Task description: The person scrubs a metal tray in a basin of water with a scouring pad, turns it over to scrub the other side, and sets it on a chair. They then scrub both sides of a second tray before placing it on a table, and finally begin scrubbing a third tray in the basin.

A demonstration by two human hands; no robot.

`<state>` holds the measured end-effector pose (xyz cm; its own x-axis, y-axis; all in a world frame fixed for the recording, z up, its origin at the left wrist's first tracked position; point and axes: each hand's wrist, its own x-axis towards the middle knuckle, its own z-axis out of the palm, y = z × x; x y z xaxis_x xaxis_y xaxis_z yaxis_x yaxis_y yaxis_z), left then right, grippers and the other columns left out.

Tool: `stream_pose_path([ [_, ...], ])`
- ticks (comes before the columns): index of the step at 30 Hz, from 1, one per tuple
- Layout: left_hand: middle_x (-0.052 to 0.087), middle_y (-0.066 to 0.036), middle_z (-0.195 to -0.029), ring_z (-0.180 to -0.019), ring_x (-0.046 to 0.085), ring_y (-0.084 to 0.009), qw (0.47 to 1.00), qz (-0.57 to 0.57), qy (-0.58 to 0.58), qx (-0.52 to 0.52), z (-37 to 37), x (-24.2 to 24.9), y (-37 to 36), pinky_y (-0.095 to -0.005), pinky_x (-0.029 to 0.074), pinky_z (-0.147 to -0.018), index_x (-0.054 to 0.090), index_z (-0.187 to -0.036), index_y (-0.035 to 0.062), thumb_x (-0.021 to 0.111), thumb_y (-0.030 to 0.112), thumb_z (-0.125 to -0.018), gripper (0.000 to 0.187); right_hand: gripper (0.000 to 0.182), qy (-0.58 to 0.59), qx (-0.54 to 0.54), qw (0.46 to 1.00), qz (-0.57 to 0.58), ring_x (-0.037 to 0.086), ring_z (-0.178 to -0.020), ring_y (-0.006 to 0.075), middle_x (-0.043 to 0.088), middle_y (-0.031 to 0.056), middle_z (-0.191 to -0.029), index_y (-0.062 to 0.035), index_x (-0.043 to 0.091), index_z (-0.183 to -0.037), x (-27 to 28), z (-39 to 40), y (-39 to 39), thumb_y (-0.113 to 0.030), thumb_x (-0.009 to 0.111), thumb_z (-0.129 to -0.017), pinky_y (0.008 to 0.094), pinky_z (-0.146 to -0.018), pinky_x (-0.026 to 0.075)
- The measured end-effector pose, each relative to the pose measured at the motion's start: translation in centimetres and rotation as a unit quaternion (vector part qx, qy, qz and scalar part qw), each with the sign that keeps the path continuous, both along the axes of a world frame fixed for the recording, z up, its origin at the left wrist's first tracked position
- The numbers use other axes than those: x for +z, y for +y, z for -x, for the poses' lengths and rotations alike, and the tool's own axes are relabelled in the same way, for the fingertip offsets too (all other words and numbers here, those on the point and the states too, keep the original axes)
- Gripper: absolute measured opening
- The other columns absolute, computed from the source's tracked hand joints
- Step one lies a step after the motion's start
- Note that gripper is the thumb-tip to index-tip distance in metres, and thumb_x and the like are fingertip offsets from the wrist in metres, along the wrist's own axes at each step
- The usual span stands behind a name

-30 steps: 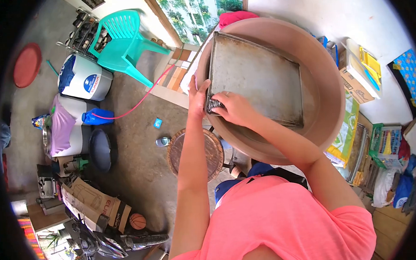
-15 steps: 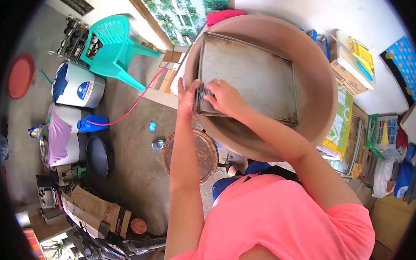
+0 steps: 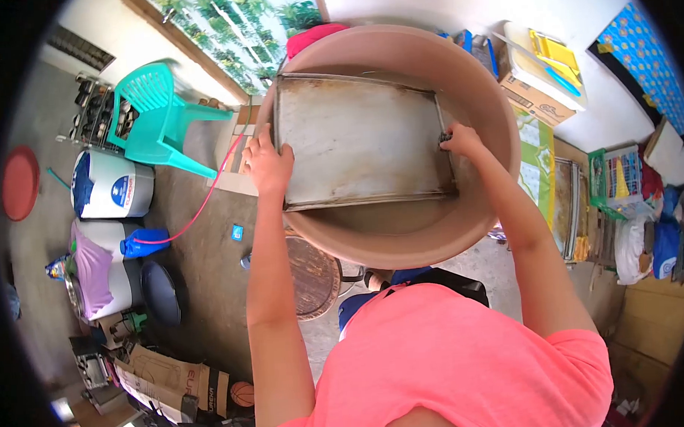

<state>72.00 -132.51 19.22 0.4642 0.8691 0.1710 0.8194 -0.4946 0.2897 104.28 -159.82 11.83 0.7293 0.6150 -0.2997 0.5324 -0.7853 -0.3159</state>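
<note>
A shallow rectangular metal baking tray, with brown stains along its edges, rests in a large brown round basin. My left hand grips the tray's left rim, the thumb on the inner side and the fingers over the outside. At the opposite short side, my right hand is closed on a dark grey scrubber, pressed against the tray's right rim. Most of the scrubber is hidden by the fingers. A little water appears to lie in the basin under the tray.
A round wooden stool stands below the basin. To the left are a green plastic chair, a pink hose, a blue container and a black basin. A cardboard box and a green crate are at right.
My right hand has moved with the scrubber from the tray's left edge across to its right edge. The tray now sits straighter, and my left hand still holds its left side.
</note>
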Motion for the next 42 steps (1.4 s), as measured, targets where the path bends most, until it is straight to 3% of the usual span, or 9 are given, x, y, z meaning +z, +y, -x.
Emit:
stream_pose_path([
  [2, 0.054, -0.015, -0.129, -0.129, 0.040, -0.0361, 0.999, 0.014, 0.039, 0.029, -1.4, 0.7, -0.8, -0.0592, 0.028, -0.102, 0.034, -0.142, 0.0194, 0.058, 0.034, -0.084, 0.064, 0.049, 0.035, 0.064, 0.997, 0.038, 0.063, -0.102, 0.0338, 0.065, 0.0220, -0.105, -0.0031, 0.066, -0.103, -2.7, -1.5, -1.5, -0.033, 0.079, -0.066, 0.0426, -0.088, 0.050],
  [5, 0.066, -0.017, -0.110, -0.109, 0.059, -0.0340, 0.994, 0.006, 0.094, 0.053, -2.5, 0.9, -1.1, -0.0594, 0.026, -0.103, 0.023, -0.145, 0.0182, 0.052, 0.042, -0.089, 0.067, 0.031, 0.011, 0.179, 0.965, 0.193, 0.065, -0.094, 0.0354, 0.067, 0.0214, -0.098, 0.0013, 0.069, -0.093, -4.2, 1.3, -1.4, -0.015, 0.073, -0.067, 0.0425, -0.081, 0.053],
  [9, 0.070, -0.018, -0.097, -0.091, 0.067, -0.0357, 0.990, 0.011, 0.113, 0.089, -2.6, 0.1, -0.6, -0.0550, 0.026, -0.106, 0.019, -0.145, 0.0190, 0.047, 0.046, -0.092, 0.066, 0.024, 0.033, 0.314, 0.927, 0.200, 0.066, -0.090, 0.0370, 0.067, 0.0229, -0.094, 0.0026, 0.069, -0.089, -4.4, 6.3, -0.8, -0.010, 0.067, -0.069, 0.0444, -0.078, 0.054],
  [16, 0.070, -0.018, -0.094, -0.092, 0.067, -0.0338, 0.987, 0.007, 0.130, 0.097, -2.8, 0.5, -0.5, -0.0511, 0.029, -0.104, 0.027, -0.141, 0.0213, 0.045, 0.046, -0.094, 0.057, 0.019, 0.080, 0.255, 0.963, -0.016, 0.065, -0.092, 0.0379, 0.066, 0.0242, -0.096, 0.0023, 0.069, -0.090, 1.0, 14.2, 1.5, -0.004, 0.062, -0.073, 0.0464, -0.078, 0.053],
  [21, 0.068, -0.019, -0.102, -0.098, 0.065, -0.0339, 0.987, 0.003, 0.118, 0.109, -3.2, 0.6, -0.6, -0.0488, 0.034, -0.098, 0.042, -0.134, 0.0222, 0.049, 0.047, -0.091, 0.051, 0.021, 0.068, 0.258, 0.957, 0.114, 0.066, -0.092, 0.0368, 0.066, 0.0248, -0.098, 0.0024, 0.069, -0.091, 0.3, 9.4, -2.2, -0.002, 0.063, -0.072, 0.0460, -0.078, 0.054],
  [27, 0.069, -0.019, -0.098, -0.096, 0.065, -0.0334, 0.990, 0.004, 0.102, 0.101, -3.2, 0.5, -0.5, -0.0499, 0.038, -0.095, 0.043, -0.133, 0.0223, 0.049, 0.047, -0.091, 0.050, 0.022, 0.073, 0.217, 0.971, 0.062, 0.065, -0.094, 0.0375, 0.067, 0.0230, -0.097, 0.0033, 0.068, -0.090, 1.2, 12.9, 0.4, -0.004, 0.069, -0.069, 0.0445, -0.078, 0.054],
  [31, 0.069, -0.018, -0.097, -0.093, 0.066, -0.0338, 0.991, -0.005, 0.100, 0.091, -3.0, 0.1, -0.1, -0.0498, 0.038, -0.095, 0.042, -0.133, 0.0227, 0.048, 0.047, -0.092, 0.048, 0.026, 0.059, 0.204, 0.960, 0.181, 0.066, -0.094, 0.0362, 0.067, 0.0207, -0.099, -0.0002, 0.070, -0.093, -0.8, 8.6, -2.1, -0.003, 0.072, -0.067, 0.0442, -0.079, 0.054],
  [39, 0.069, -0.018, -0.096, -0.095, 0.066, -0.0351, 0.992, 0.032, 0.095, 0.079, -3.0, 0.5, -0.1, -0.0502, 0.037, -0.096, 0.038, -0.136, 0.0222, 0.046, 0.045, -0.093, 0.049, 0.015, 0.037, 0.212, 0.976, 0.029, 0.066, -0.088, 0.0395, 0.067, 0.0247, -0.091, 0.0023, 0.069, -0.082, 1.1, 14.4, 0.8, -0.003, 0.066, -0.069, 0.0467, -0.077, 0.053],
  [42, 0.069, -0.019, -0.100, -0.097, 0.065, -0.0351, 0.993, 0.040, 0.087, 0.067, -2.9, 0.8, 0.3, -0.0506, 0.037, -0.094, 0.038, -0.137, 0.0209, 0.047, 0.045, -0.093, 0.051, 0.015, 0.042, 0.198, 0.977, 0.067, 0.066, -0.088, 0.0395, 0.067, 0.0247, -0.091, 0.0021, 0.069, -0.084, -0.1, 12.2, 0.0, -0.003, 0.066, -0.070, 0.0469, -0.077, 0.053],
])
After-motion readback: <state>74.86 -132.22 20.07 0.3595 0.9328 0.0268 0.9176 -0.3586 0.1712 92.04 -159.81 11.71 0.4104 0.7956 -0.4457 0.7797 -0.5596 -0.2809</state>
